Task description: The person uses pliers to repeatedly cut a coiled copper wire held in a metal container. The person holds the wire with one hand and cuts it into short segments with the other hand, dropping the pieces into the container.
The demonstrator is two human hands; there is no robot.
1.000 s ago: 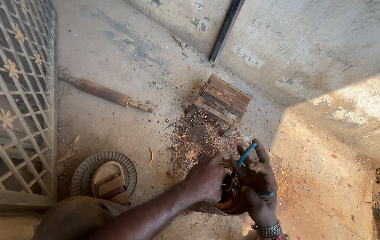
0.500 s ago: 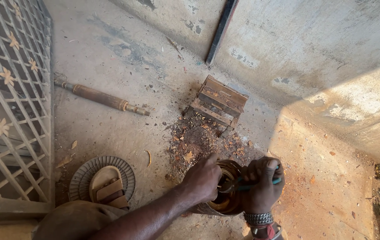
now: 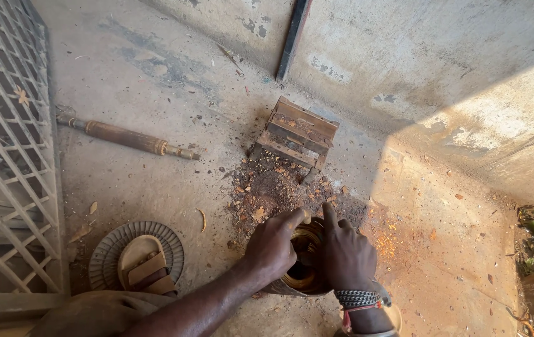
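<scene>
Head view, items listed from near to far. Left hand: laid over the near-left rim of a round brown vessel, fingers curled and pressed on the edge, apparently to steady it. Right hand: set against the right rim, forefinger stretched forward, beaded bracelets at the wrist; whether anything is pinched beneath it cannot be told. Vessel: stood on the concrete floor between both hands, mouth upward, contents hidden. Round woven tray: on the floor to the left, carrying a wooden sandal-shaped piece, set aside within reach. Heap of dark chips and crumbs: spread just beyond the vessel. Small slatted wooden stand: behind the heap, tilted. Long turned wooden pestle-like rod: lying flat, well to the left. Metal lattice gate: at the left edge. Dark bar: leaned against the far wall.
</scene>
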